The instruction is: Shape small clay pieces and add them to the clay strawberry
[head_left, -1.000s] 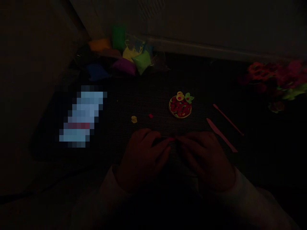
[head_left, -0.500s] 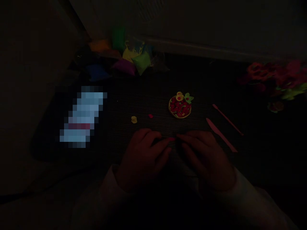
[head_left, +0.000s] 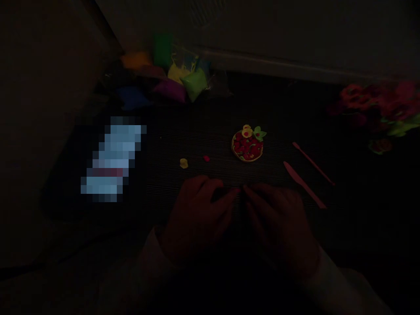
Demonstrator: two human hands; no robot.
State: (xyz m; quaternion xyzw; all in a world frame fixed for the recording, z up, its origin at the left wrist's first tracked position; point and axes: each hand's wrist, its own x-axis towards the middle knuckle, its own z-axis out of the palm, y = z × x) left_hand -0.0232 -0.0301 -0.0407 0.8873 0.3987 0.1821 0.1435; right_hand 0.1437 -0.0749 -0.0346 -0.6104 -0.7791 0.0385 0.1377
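Note:
The scene is very dark. My left hand pinches a small pinkish-red piece of modelling clay between its fingertips. My right hand comes in from the other side, its fingers pressed together at the same piece, which they partly hide. Beyond the hands lies a small round clay dish with a yellow rim, filled with red bits and green strands. On its far edge are a yellow flower and a green flower. A loose red bit and a yellow clay piece lie nearer my left hand.
Two pink modelling tools, a knife and a thin stick, lie at the right. A lit, blurred phone screen is at the left. Coloured clay packets are heaped at the back; red flower-like pieces stand far right.
My fingertips have drawn closer together, so less of the red piece shows. My right hand's wrist has shifted slightly nearer to me. The objects on the table stay in place.

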